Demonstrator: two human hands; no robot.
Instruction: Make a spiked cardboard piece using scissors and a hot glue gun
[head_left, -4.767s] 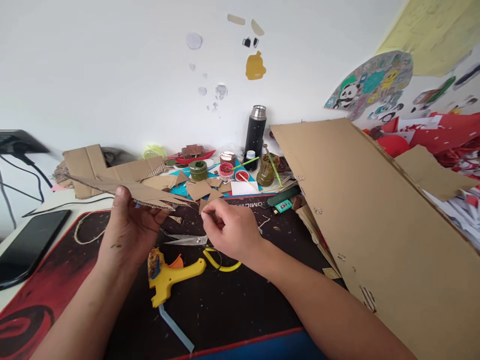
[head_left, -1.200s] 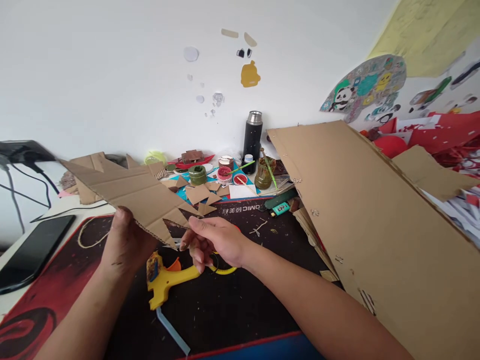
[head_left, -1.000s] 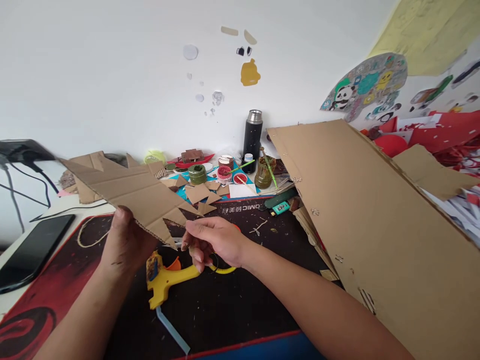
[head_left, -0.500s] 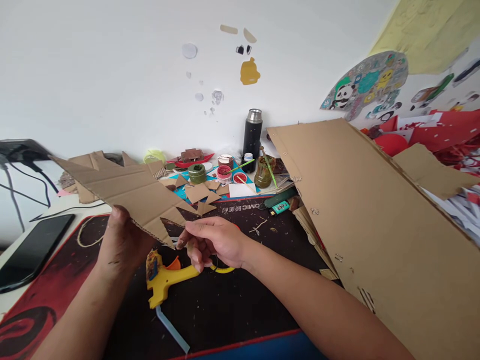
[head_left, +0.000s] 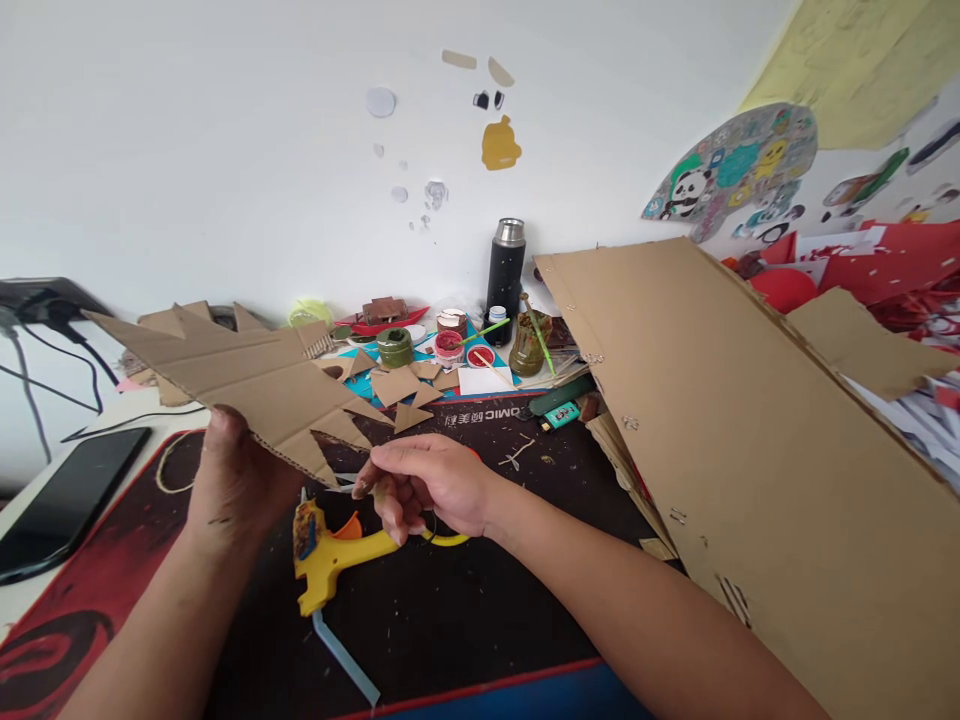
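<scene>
Cardboard cut-out (head_left: 255,385): jagged, held tilted above the surface; I see it left of centre.
Left hand (head_left: 236,485): closed on its lower edge.
Glue gun (head_left: 330,555): yellow, lying below both hands.
Right hand (head_left: 427,485): fingers pinched together at the cut-out's pointed tip.
Cardboard sheet (head_left: 750,430): large, leaning at right.

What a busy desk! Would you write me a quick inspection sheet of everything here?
Surface: dark and red desk mat.
Job's things: jagged cardboard piece, held up; scissors' yellow handle under right hand.
Clutter: yellow glue gun, paint jars, black flask, cardboard scraps, phone.
Grips: left hand holds the cardboard; right hand at its points.
Cables: black leads, far left.
Surroundings: large cardboard sheet, stickered wall.
</scene>
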